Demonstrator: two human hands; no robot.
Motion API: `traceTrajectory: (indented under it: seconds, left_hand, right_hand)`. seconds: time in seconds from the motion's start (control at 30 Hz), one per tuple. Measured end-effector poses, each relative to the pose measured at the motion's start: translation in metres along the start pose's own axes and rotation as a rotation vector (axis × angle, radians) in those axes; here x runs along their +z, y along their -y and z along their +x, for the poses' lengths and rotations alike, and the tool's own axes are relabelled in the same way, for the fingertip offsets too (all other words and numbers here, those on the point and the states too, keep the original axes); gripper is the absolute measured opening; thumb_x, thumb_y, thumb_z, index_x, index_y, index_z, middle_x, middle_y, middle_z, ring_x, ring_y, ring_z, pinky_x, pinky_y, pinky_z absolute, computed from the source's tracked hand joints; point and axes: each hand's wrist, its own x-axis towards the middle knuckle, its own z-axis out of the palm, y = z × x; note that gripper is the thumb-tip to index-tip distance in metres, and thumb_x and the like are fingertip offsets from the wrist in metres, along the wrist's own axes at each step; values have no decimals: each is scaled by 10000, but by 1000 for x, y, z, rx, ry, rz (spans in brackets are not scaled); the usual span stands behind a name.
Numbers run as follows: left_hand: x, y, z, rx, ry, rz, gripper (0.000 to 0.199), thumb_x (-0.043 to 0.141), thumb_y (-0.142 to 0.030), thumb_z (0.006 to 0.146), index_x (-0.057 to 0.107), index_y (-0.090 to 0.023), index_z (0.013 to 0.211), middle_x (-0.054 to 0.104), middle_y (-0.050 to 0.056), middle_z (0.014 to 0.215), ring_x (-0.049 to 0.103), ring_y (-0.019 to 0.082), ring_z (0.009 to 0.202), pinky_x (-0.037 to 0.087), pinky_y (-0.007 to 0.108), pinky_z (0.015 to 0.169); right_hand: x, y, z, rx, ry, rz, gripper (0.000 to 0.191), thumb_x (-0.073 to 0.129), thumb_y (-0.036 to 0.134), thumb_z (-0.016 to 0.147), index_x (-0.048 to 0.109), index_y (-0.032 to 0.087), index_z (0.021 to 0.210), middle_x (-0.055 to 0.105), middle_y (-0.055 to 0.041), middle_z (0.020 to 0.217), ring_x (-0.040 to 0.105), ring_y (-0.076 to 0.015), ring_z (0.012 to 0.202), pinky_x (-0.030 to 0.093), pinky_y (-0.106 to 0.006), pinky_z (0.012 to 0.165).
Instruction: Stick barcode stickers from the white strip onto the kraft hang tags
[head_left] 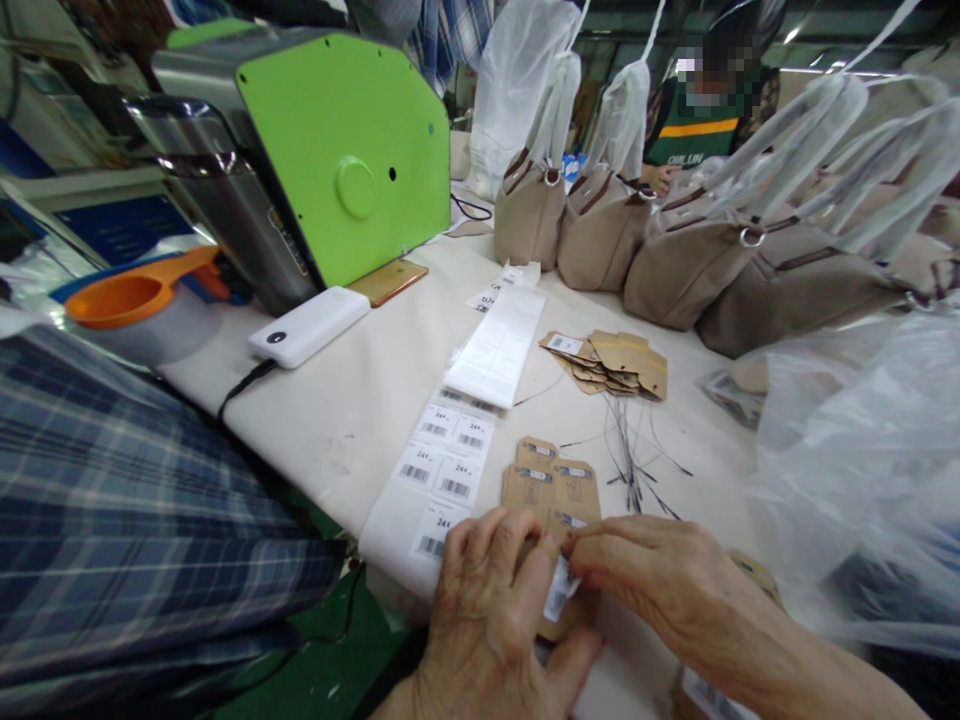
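Left hand (484, 625) and right hand (656, 580) meet near the front edge of the cloth-covered table (315, 430); left hand curled, grasping a kraft hang tag (579, 615) from the near side; right hand's fingers (600, 540) pinching the upper part of the same tag; a barcode sticker (556, 590) sits between the hands, on the tag and partly hidden by the fingers; further kraft tags (551, 490) lie overlapping just beyond the hands; a strip of barcode labels (442, 470) runs along their left side, continuing into a folded white label sheet (495, 345); a loose heap of kraft tags (611, 362) lies mid-table; thin dark fastener strings (634, 455) lie between heap and overlapping tags; tan handbags (600, 235), hung with clear plastic, stand in a row along the far edge; a white power bank (307, 325) and gold smartphone (388, 281) lie beside a green-panelled machine (345, 160) at the far left; an orange scoop (127, 300) lies off the left edge; clear plastic sheeting (847, 470) is heaped at the right edge; a co-worker in a green vest (694, 135) is beyond the handbags.
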Motion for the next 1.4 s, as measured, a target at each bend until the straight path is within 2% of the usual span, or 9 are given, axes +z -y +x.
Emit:
traceTrajectory:
  seconds: [0.1, 0.5, 0.7, 0.9, 1.17, 1.4]
  left_hand:
    - [1, 0, 0, -1, -3, 4, 450, 706, -314, 656, 564, -158, 1054, 581, 81, 1032, 509, 262, 989, 408, 429, 838]
    - [1, 1, -3, 7, 0, 15, 453, 710, -339, 676, 578, -140, 1061, 572, 84, 1060, 493, 254, 1016, 378, 410, 872]
    - [-2, 2, -2, -40, 30, -71, 549, 756, -388, 613, 578, -170, 1085, 573, 60, 1061, 491, 255, 1014, 372, 411, 876]
    - [-7, 1, 0, -33, 64, -120, 390, 607, -255, 739, 562, -180, 1120, 571, 63, 1067, 485, 239, 1007, 374, 409, 865]
    - [-5, 2, -1, 23, 62, -34, 371, 557, -206, 757, 542, -140, 1121, 549, 100, 1078, 477, 257, 1017, 391, 434, 852]
    - [-4, 4, -5, 34, 88, -3, 383, 580, -199, 754, 530, -145, 1129, 534, 91, 1097, 462, 247, 1036, 395, 431, 872]
  right_hand:
    - [1, -1, 0, -5, -8, -6, 196, 382, 138, 948, 556, 225, 925, 649, 22, 858, 617, -106, 745, 479, -230, 689]
    - [3, -2, 0, 33, -60, 65, 145, 451, 145, 933, 537, 261, 928, 625, 66, 805, 599, -85, 702, 441, -199, 645]
    - [5, 0, -2, 66, -38, 50, 152, 440, 166, 939, 528, 289, 958, 630, 63, 823, 596, -107, 720, 444, -228, 659]
    - [7, 1, -3, 72, -54, 13, 154, 436, 166, 931, 542, 276, 958, 640, 48, 814, 603, -124, 705, 463, -249, 643]
    - [11, 0, -7, 77, -54, -2, 181, 388, 175, 945, 520, 297, 967, 644, 52, 842, 612, -145, 734, 476, -284, 647]
    - [8, 0, -8, 82, -50, 39, 167, 430, 171, 935, 549, 279, 981, 654, 43, 850, 624, -110, 746, 465, -237, 664]
